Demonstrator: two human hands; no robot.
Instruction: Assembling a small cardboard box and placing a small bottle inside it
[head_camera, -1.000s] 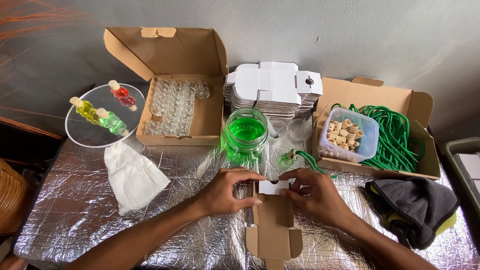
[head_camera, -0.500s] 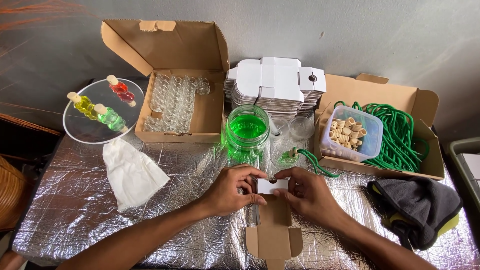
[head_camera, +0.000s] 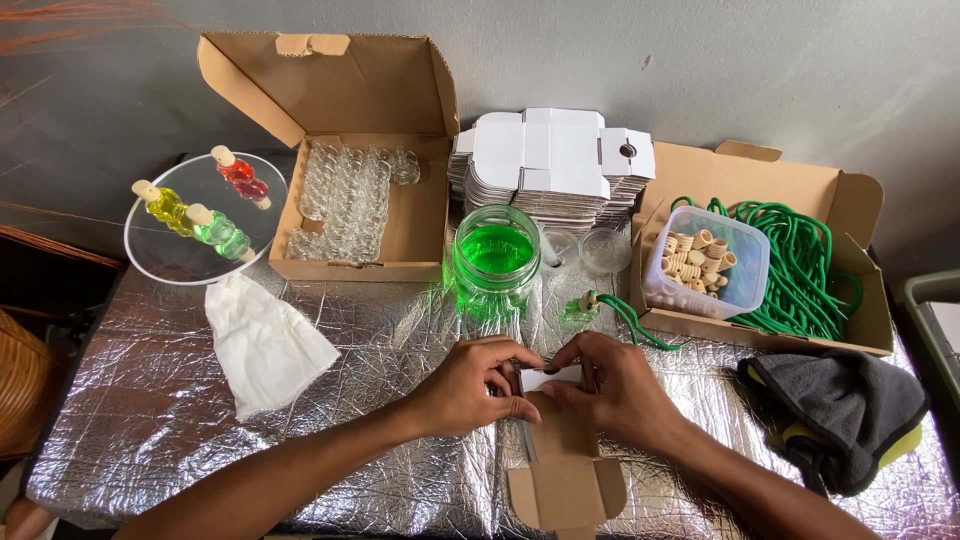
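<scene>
My left hand (head_camera: 468, 385) and right hand (head_camera: 610, 388) pinch a small carton (head_camera: 560, 455), brown inside, white outside. The table cover (head_camera: 330, 400) is crinkled silver foil. The jar (head_camera: 496, 258) holds bright green liquid. The cords (head_camera: 800, 270) are green; the cloth (head_camera: 845, 405) is grey.

We've got the small carton (head_camera: 560, 450) between both hands on the foil-covered table (head_camera: 150, 400). Behind it sits the jar of liquid (head_camera: 495, 258), with the box of glass bottles (head_camera: 350, 200) to its left, flat cartons (head_camera: 550, 165) behind, and the tub of caps (head_camera: 705, 260) right.
</scene>
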